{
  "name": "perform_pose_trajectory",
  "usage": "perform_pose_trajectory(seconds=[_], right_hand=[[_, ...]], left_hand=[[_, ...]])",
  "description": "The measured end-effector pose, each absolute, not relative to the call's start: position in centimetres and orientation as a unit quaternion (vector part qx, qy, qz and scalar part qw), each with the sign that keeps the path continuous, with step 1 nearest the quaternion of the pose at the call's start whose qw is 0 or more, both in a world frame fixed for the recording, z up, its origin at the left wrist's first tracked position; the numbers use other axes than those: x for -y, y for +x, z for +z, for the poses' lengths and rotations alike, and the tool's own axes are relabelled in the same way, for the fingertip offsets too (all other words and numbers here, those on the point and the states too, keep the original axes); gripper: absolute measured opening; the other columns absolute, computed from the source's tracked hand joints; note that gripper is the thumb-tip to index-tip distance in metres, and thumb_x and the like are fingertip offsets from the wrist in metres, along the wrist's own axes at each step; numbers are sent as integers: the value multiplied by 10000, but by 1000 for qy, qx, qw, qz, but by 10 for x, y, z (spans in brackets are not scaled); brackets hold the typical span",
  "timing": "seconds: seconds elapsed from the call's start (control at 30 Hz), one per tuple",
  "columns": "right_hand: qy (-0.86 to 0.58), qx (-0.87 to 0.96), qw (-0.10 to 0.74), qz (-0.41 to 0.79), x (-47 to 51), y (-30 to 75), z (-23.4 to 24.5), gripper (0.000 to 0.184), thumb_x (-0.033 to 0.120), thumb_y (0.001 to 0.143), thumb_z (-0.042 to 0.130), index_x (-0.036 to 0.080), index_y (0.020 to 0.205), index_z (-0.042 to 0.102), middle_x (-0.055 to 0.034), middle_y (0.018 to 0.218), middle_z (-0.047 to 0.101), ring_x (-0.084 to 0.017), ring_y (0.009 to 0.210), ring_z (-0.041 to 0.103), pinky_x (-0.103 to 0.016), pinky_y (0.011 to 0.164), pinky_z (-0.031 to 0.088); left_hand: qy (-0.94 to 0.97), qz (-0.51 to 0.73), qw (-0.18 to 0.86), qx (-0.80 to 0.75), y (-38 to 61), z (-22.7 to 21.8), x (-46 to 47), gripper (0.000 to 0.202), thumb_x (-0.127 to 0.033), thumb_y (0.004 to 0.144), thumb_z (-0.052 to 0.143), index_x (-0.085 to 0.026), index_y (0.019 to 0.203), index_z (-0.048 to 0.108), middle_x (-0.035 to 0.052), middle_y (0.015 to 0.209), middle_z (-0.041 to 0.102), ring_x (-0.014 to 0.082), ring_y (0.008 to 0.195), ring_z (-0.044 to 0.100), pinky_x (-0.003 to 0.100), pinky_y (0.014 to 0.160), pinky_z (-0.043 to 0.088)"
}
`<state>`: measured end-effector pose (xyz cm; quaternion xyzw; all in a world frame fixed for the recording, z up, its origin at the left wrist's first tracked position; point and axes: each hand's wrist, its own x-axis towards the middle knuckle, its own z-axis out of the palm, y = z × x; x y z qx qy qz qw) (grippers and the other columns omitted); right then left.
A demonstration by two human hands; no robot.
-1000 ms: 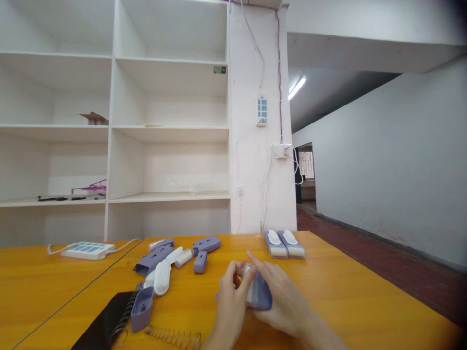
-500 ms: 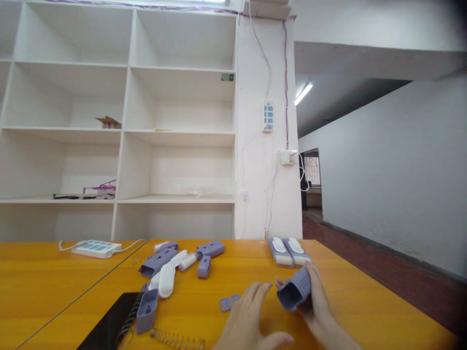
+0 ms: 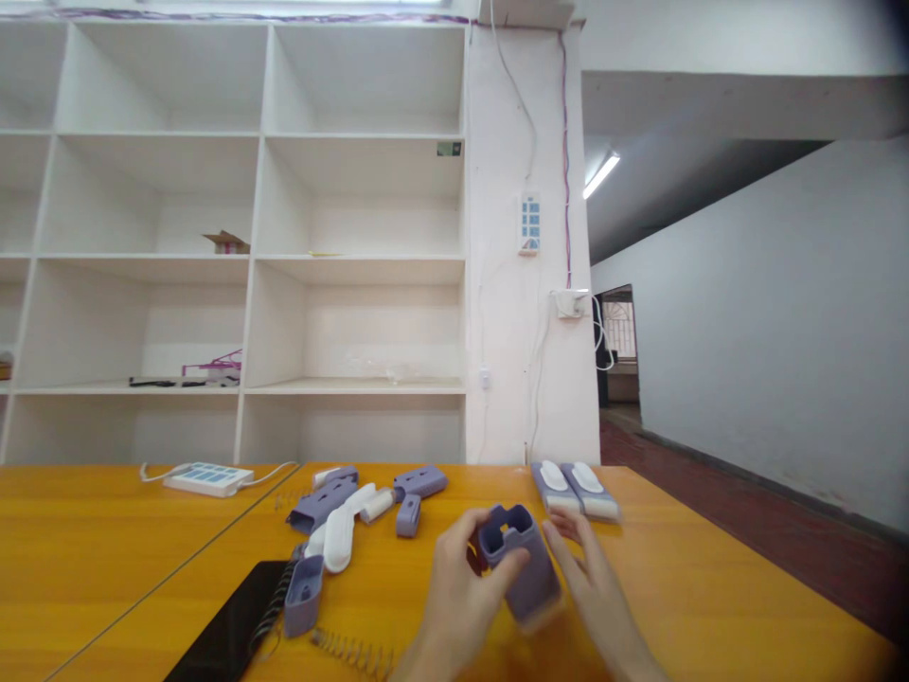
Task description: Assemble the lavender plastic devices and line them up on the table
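A hollow purple plastic housing is tilted above the table with its open end up and towards me. My left hand grips its upper part between thumb and fingers. Close along the housing's right side is my right hand, its fingers stretched out; I cannot tell whether they touch it. Just behind that hand lie two purple-and-white assembled units, side by side. To the left are a purple cup-shaped part, a white oval part, more purple housings and a coil spring.
A black flat tablet-like slab lies at the front left of the orange table. A white power strip with a cord is at the back left. Behind the table stand white shelves and a pillar.
The housing has passed from my right hand to my left and turned open end up. My right hand has let go. The small flat purple piece is now out of sight.
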<state>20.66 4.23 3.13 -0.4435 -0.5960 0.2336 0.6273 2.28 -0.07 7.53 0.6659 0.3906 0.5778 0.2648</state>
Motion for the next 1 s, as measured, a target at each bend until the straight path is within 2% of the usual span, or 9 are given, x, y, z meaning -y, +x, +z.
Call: perform_pose_trajectory(seconds=[0.1,0.23,0.4,0.47,0.53,0.63,0.73,0.83,1.0], right_hand=[[-389,681,572,241,-26,196,36,517,538,864,586,251,1291,534,-98,1377,574,-303,1232,559,-425,994,501],[-377,688,531,319,-16,181,34,704,456,724,745,210,1340,509,-112,1322,633,-311,1157,624,-422,976,519],[-388,684,514,343,-24,186,34,675,295,663,793,196,1289,561,-85,1242,690,-317,1121,642,-423,980,504],[-389,685,512,342,-28,191,35,666,285,666,802,193,1282,567,-82,1222,699,-310,1091,653,-426,972,503],[-399,684,509,338,-30,195,35,638,291,672,803,184,1261,584,-83,1196,710,-308,1062,662,-426,957,509],[-420,678,506,328,-32,198,36,655,308,666,810,172,1266,584,-85,1175,717,-304,1036,670,-417,940,515],[-429,679,505,316,-34,201,37,693,338,671,812,163,1293,562,-90,1167,720,-297,1009,678,-407,915,526],[-439,679,504,303,-36,205,37,691,349,681,804,155,1296,555,-93,1153,724,-293,985,683,-406,899,531],[-441,679,510,291,-38,207,36,647,356,692,799,169,1269,572,-85,1144,728,-295,997,680,-405,903,526]], left_hand=[[649,596,283,-379,17,72,-5,337,-351,771,755,-213,1072,691,56,1011,737,236,899,658,289,771,492],[658,576,281,-396,17,68,-8,423,-398,754,774,-231,1134,692,67,1084,724,253,963,641,300,796,487],[717,532,207,-400,-3,87,-7,370,-506,923,525,-232,1097,703,69,1072,710,224,884,630,313,803,469],[751,490,134,-421,-24,93,-10,333,-476,896,565,-234,1081,700,75,1080,700,228,863,626,330,833,457],[779,416,88,-460,-50,92,-15,299,-418,813,656,-235,1044,709,80,1076,698,261,936,624,346,870,442],[736,315,106,-589,-89,81,-25,362,-342,691,716,-240,1037,701,57,984,704,269,909,648,323,797,457],[705,283,99,-642,-110,69,-33,390,-200,568,732,-206,957,706,90,936,705,324,893,654,352,758,450],[711,283,91,-637,-106,61,-37,386,-166,599,683,-193,983,698,112,1004,698,327,973,640,365,819,444],[765,303,109,-558,-70,47,-40,374,-275,738,651,-211,1105,676,88,1156,665,275,1093,602,330,935,420]])
